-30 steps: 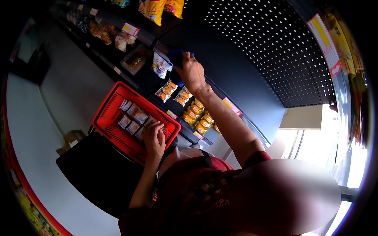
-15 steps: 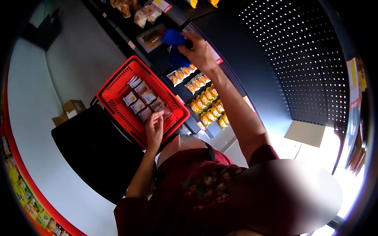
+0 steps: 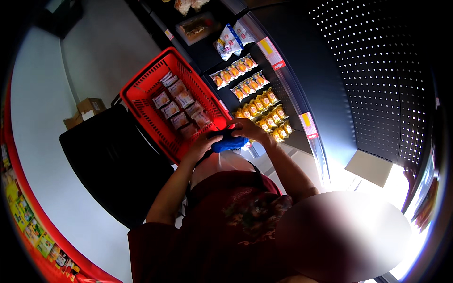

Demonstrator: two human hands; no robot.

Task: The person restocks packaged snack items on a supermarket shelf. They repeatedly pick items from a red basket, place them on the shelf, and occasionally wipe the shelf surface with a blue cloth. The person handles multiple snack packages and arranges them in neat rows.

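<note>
Both hands meet in front of my waist, at the near end of a red shopping basket (image 3: 137, 85). Between them is a crumpled blue cloth (image 3: 230, 143). My left hand (image 3: 203, 144) is closed on its left end, thumb on top. My right hand (image 3: 248, 130) grips its right side from above, with the fingers bent around it. Inside the basket lie several small clear-wrapped packets (image 3: 171, 110) with pale labels. Right of the basket, the dark shelf carries rows of orange-coloured wrapped snacks (image 3: 234, 70) and yellow-wrapped ones (image 3: 259, 104).
Farther along the shelf sit blue-and-white bags (image 3: 231, 41) and a clear-lidded tray (image 3: 194, 29). Price tags line the shelf edge (image 3: 295, 89). A black chair-like surface (image 3: 113, 160) stands left of the basket, with a cardboard box (image 3: 90, 107) behind it. Perforated black panel (image 3: 377, 80) rises at right.
My right hand has come back from the shelf toward my waist, bringing the blue cloth. My left hand has left the packets in the basket and now holds the cloth too.
</note>
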